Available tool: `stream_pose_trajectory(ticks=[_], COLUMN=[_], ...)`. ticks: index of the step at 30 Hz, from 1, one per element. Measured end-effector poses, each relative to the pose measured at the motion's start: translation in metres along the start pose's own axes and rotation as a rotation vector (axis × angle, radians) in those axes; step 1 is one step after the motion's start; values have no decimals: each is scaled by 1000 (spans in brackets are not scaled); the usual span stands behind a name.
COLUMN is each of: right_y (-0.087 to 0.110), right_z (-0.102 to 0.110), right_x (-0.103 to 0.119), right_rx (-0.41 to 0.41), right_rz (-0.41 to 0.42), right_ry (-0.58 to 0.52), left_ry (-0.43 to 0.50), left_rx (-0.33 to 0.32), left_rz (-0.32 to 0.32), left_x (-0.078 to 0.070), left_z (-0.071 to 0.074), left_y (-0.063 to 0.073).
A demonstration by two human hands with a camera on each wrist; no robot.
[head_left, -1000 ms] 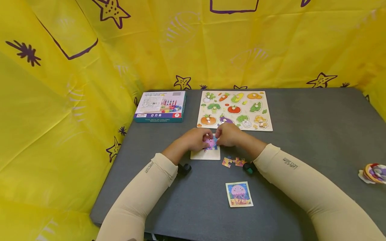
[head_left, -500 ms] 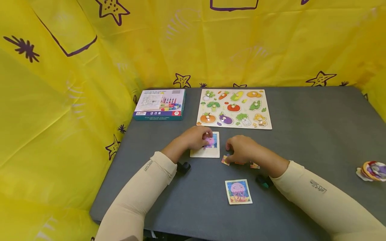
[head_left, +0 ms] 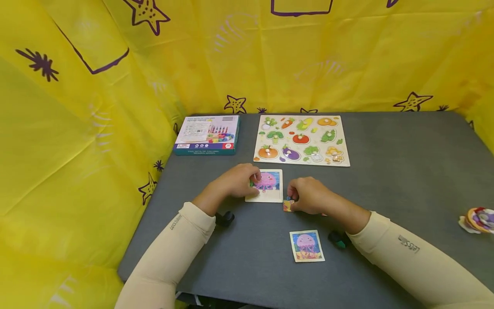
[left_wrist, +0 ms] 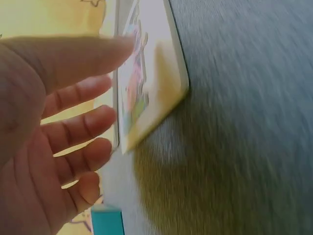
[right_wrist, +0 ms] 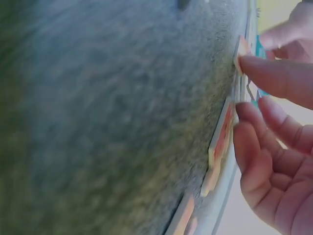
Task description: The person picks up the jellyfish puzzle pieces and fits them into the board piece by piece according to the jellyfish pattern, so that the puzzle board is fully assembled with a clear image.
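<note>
A pale puzzle tray holds part of a pink jellyfish picture. My left hand is at the tray's left side, its thumb over the tray and its fingers loosely bent in the left wrist view. Just right of the tray, my right hand pinches a yellow-and-pink jigsaw piece low at the table; its thumb meets the piece in the right wrist view. More jigsaw pieces lie under that hand, mostly hidden in the head view.
A jellyfish picture card lies nearer the front. Behind the hands are a wooden vegetable puzzle board and a boxed toy set. A colourful bundle sits at the far right of the grey table.
My right hand has moved from the tray down and right to the loose pieces and taken one. My left hand has drawn back slightly left, uncovering more of the jellyfish.
</note>
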State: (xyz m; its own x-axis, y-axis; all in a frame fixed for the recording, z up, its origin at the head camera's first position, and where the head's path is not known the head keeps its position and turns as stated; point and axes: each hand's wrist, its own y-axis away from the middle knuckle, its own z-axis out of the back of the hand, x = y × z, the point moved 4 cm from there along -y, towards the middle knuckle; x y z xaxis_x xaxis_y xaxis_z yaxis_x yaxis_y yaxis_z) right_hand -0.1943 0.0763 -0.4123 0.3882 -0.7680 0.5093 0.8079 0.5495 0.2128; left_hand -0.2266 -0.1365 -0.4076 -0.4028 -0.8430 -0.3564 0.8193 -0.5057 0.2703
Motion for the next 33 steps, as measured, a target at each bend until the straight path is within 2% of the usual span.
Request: stream_pose_trajectory(ticks=[8,11,15,20,26,33], right_y=[-12,-25,-47,-68,-80,-91], right_z=[2,4,2,-8,-17,-11], right_x=[14,23,31,40,47,45], right_rx=[45,43,6,-21,-5,2], right_rz=[50,78,76,82,101,37], right_ry=[-155,-199,-231,-202,-115,-64], left_ry=[19,38,44,46,50,62], left_rx=[58,56,43,16,6,-6], left_rz=[27,43,44,29,33,52], left_x=[12,13,14,16,17,20], left_z=[-3,-3,-4,-5,-7,-6], left_y=[17,19,20,20,19,17])
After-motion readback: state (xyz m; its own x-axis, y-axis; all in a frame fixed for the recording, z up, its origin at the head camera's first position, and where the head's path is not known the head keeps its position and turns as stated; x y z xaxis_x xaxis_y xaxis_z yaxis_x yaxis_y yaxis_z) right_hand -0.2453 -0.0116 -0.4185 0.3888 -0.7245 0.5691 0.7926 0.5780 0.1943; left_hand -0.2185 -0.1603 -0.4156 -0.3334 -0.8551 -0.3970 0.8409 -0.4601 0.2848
